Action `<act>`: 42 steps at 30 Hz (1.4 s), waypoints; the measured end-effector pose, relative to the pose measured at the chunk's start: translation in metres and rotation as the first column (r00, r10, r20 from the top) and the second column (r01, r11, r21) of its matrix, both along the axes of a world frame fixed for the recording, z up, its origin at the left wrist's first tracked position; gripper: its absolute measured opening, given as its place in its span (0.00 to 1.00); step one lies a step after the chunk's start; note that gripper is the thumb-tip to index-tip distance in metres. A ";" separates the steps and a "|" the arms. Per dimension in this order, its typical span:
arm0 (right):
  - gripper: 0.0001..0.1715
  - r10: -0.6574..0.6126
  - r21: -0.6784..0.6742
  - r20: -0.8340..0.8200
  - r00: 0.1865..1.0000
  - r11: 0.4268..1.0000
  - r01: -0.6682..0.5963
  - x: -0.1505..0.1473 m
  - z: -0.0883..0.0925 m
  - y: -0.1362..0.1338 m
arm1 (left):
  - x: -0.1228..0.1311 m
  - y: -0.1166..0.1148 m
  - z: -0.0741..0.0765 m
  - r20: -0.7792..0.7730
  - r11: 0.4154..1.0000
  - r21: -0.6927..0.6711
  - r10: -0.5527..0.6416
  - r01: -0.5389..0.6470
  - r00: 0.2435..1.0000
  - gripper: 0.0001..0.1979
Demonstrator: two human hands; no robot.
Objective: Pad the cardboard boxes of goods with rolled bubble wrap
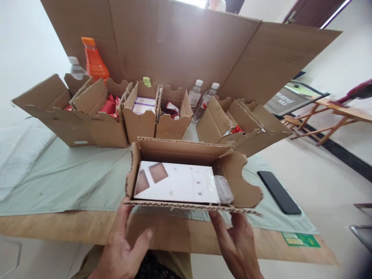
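Observation:
A small open cardboard box point(235, 182) is held above the table's near edge. Inside it lies a white flat box point(180, 184) with brown squares printed on it, and a clear plastic packet point(224, 190) beside it on the right. My left hand point(123, 244) grips the box's near left underside, fingers under the rim and thumb free. My right hand point(236, 240) holds the near right underside, fingers curled beneath the flap.
Several open cardboard boxes point(139, 120) with red packets stand in a row behind, backed by a large cardboard sheet point(186, 46). Bottles point(93, 60) stand among them. A black phone point(279, 192) lies right on the pale green cloth point(72, 178). Wooden folding furniture point(325, 116) stands far right.

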State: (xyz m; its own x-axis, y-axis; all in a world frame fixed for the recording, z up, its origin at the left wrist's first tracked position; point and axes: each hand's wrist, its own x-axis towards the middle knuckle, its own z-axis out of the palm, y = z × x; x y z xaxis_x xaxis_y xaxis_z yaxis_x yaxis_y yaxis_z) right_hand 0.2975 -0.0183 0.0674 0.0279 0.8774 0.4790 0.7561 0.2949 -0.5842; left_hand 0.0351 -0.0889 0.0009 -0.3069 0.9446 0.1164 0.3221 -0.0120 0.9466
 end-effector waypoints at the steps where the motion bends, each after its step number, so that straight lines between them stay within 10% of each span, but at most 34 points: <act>1: 0.11 0.026 0.003 -0.002 1.000 1.000 -0.026 -0.010 0.001 -0.002 | -0.008 -0.003 0.003 0.011 1.000 -0.003 0.030 -0.030 0.999 0.31; 8: 0.18 0.304 0.043 -0.078 0.950 0.953 -0.301 -0.080 0.020 0.039 | -0.048 0.029 0.055 0.046 0.959 0.165 0.225 -0.230 0.973 0.34; 15: 0.23 -0.030 -0.027 0.040 0.999 0.999 0.031 0.001 -0.012 -0.024 | 0.008 0.020 0.014 0.035 0.999 0.013 0.028 -0.029 0.999 0.32; 19: 0.30 -0.324 -0.063 0.019 0.946 0.944 0.324 0.025 -0.044 -0.065 | 0.032 0.074 0.024 -0.019 0.975 0.150 -0.160 0.161 0.987 0.35; 25: 0.32 -0.376 -0.108 -0.155 0.914 0.926 0.362 0.054 -0.059 -0.061 | 0.054 0.150 0.041 -0.030 0.945 0.142 -0.295 0.296 0.955 0.41; 34: 0.35 -0.105 -0.406 -0.360 0.927 0.912 -0.054 0.113 -0.057 0.015 | 0.084 0.092 0.006 -0.015 0.892 0.085 -0.445 0.445 0.895 0.42; 42: 0.32 -0.102 -0.408 -0.407 0.908 0.909 -0.081 0.077 -0.065 0.028 | 0.097 0.120 0.007 -0.104 0.774 0.182 -0.598 0.607 0.795 0.45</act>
State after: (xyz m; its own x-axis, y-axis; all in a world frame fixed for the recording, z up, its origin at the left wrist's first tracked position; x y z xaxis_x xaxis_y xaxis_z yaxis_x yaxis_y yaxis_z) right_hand 0.3746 0.0098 0.0026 0.1518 0.9882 0.0223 0.4215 -0.0443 -0.9057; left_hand 0.1320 0.0310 0.0079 0.3259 0.8904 0.3178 0.2221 -0.3988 0.8897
